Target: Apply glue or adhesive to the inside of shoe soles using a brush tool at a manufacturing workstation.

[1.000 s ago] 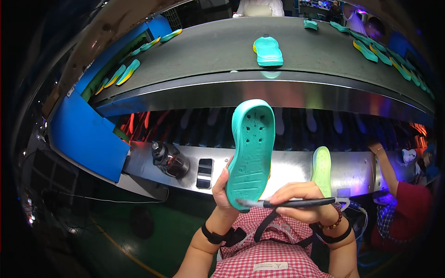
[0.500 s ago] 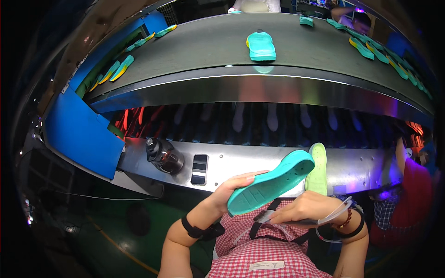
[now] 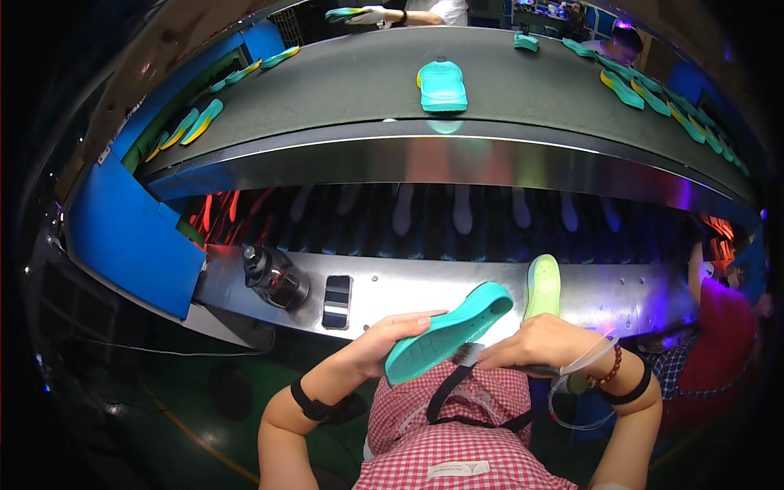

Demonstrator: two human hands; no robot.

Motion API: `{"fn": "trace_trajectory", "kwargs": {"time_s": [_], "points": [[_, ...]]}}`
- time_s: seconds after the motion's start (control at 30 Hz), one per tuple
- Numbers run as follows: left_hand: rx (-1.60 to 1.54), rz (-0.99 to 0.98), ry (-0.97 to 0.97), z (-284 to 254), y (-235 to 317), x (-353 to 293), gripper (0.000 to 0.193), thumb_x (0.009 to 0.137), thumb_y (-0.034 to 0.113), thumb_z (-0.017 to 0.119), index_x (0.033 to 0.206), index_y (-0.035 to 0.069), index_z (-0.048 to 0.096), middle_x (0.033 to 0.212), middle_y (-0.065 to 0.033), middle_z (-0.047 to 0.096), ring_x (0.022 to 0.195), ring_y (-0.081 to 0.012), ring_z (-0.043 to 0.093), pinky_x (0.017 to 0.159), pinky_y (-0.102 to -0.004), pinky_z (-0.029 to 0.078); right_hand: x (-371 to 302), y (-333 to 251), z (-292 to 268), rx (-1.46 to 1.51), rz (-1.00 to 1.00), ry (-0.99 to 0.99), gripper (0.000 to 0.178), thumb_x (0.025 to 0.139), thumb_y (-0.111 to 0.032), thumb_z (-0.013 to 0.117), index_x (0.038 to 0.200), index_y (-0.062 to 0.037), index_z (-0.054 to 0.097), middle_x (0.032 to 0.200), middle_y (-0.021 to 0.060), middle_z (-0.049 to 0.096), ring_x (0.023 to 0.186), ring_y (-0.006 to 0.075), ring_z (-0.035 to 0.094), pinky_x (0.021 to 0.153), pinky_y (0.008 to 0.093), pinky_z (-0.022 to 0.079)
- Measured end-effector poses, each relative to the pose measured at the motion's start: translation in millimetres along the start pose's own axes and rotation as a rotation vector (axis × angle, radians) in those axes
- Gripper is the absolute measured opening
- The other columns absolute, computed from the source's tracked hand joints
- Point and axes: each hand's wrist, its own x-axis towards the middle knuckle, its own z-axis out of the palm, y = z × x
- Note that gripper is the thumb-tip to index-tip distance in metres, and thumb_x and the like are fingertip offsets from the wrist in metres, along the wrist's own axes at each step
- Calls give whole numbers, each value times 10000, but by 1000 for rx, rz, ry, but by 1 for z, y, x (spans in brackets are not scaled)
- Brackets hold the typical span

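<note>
A turquoise shoe sole [image 3: 447,333] is tilted in front of me, heel and toe running from lower left to upper right. My left hand [image 3: 380,343] grips its lower left end, thumb along the upper edge. Closed around a brush [image 3: 468,354], my right hand [image 3: 541,341] is just right of the sole. The bristles are at the sole's near edge; whether they touch it I cannot tell. Behind the right hand, a pale green sole [image 3: 543,284] lies on the metal ledge [image 3: 408,286].
A dark bottle [image 3: 276,278] and a black phone-like slab [image 3: 336,302] occupy the ledge's left side. Beyond, a conveyor belt [image 3: 343,98] carries several turquoise and yellow soles [image 3: 442,86]. A gloved person [image 3: 425,12] stands across it; another person [image 3: 719,343] is at my right.
The brush has come up to the sole's near edge. My left hand has tipped the sole more onto its side. The person across the belt now shows a gloved hand holding a sole.
</note>
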Motion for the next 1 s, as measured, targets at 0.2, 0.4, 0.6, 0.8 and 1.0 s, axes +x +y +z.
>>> {"fn": "trace_trajectory", "kwargs": {"time_s": [0.2,0.4,0.6,0.8,1.0], "points": [[-25,80,10,-2,5,-7,529,867,251,485,1284,-48,357,1221,-186,476,1053,-240,531,891,-334,436,-5,2,-3,171,-13,293,274,747,-23,610,1019,-57,600,995,123,632,888,268,622,778,327,500],[-51,153,94,-10,5,-4,537,856,253,478,1290,-38,351,1189,-188,495,997,-245,564,809,-355,494,-8,2,16,528,51,336,271,786,-48,610,1054,-4,594,976,147,637,841,236,635,758,297,497],[-364,249,-78,1,-13,24,536,872,265,390,1334,14,287,1238,-183,452,1051,-283,526,857,-428,468,27,3,45,862,271,653,220,797,-41,595,1011,-4,629,875,110,661,759,139,622,689,238,490],[-421,321,11,-9,-30,31,511,886,273,375,1339,52,292,1234,-183,456,1040,-319,528,848,-454,469,33,16,61,532,174,871,189,770,-35,606,951,-2,644,869,125,662,771,173,639,673,244,490],[-480,311,22,-7,-39,33,497,899,244,382,1346,51,279,1234,-166,463,1036,-280,541,847,-437,474,38,44,70,97,331,1151,202,755,46,572,952,32,615,969,168,630,705,174,634,651,247,520]]}}
